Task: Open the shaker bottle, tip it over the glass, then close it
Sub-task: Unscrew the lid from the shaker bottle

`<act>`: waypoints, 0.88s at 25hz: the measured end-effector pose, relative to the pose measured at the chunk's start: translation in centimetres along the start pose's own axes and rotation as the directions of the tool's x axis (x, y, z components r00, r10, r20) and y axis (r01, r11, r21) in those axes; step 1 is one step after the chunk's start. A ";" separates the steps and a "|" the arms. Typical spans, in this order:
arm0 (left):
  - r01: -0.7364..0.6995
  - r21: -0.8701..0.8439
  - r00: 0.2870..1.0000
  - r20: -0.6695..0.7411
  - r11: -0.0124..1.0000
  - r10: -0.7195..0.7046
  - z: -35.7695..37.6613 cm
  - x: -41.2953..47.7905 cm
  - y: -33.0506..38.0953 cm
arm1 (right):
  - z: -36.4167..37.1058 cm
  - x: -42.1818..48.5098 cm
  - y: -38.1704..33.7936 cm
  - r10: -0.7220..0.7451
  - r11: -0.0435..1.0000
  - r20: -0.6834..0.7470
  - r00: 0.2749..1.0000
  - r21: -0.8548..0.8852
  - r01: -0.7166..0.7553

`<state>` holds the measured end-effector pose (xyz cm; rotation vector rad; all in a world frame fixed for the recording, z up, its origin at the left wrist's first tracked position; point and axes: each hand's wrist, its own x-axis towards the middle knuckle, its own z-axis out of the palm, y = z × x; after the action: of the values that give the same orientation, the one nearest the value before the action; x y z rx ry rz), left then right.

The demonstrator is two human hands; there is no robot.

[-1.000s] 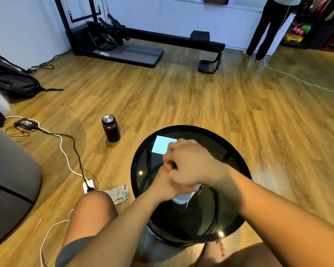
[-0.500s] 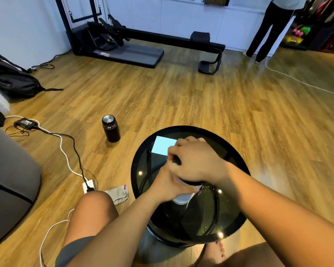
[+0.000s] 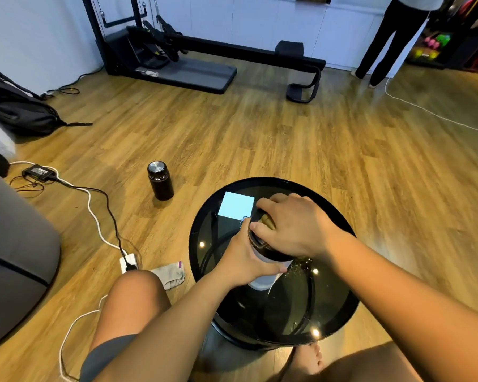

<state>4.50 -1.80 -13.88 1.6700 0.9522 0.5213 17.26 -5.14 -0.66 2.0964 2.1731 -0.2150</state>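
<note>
The shaker bottle (image 3: 261,282), pale translucent with a black lid (image 3: 255,241), stands upright on the round black glass table (image 3: 329,312). My left hand (image 3: 243,260) wraps around its body from the left. My right hand (image 3: 293,227) lies over the top, fingers gripping the lid's rim. A clear glass (image 3: 301,264) shows only as a glinting sliver behind the bottle, under my right wrist.
A pale blue paper square (image 3: 236,204) lies at the table's far left. On the wooden floor stand a black flask (image 3: 160,180), cables with a power strip (image 3: 129,263) and a grey cloth (image 3: 170,274). A person's legs (image 3: 381,42) are far right; my knees flank the table.
My right hand has shifted right and spread over the lid, uncovering its left edge. My left hand has slid lower on the bottle. The bottle stays in place.
</note>
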 end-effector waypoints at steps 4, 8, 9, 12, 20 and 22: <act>-0.016 0.016 1.000 0.026 1.000 0.016 0.3 0.1 -0.3 | 0.3 -0.4 -1.5 -0.291 0.955 -0.005 0.957 0.053 0.291; -0.059 0.013 0.998 -0.025 0.998 0.059 0.0 -0.3 0.2 | -0.2 -0.1 -1.1 -0.144 0.952 -0.209 0.967 0.238 0.193; -0.042 -0.003 0.999 -0.025 0.999 0.042 0.0 -0.2 0.3 | -0.8 0.1 -0.3 0.015 0.986 -0.188 0.982 0.166 0.016; -0.012 0.004 1.000 -0.013 1.000 0.012 -0.1 -0.1 0.4 | -0.4 0.9 0.4 0.235 0.971 -0.042 0.971 0.046 -0.233; -0.042 0.026 0.999 0.010 0.999 0.041 -0.1 -0.2 0.5 | -0.2 0.2 0.0 -0.107 0.942 -0.209 0.972 0.292 0.166; -0.013 0.016 1.000 -0.016 1.000 0.013 -0.3 -0.2 0.8 | -0.2 0.7 1.7 0.148 0.986 -0.113 0.982 0.091 -0.138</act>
<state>4.43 -1.91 -13.01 1.6891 0.9599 0.5385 18.92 -4.33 -0.67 2.3577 2.0977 -0.1729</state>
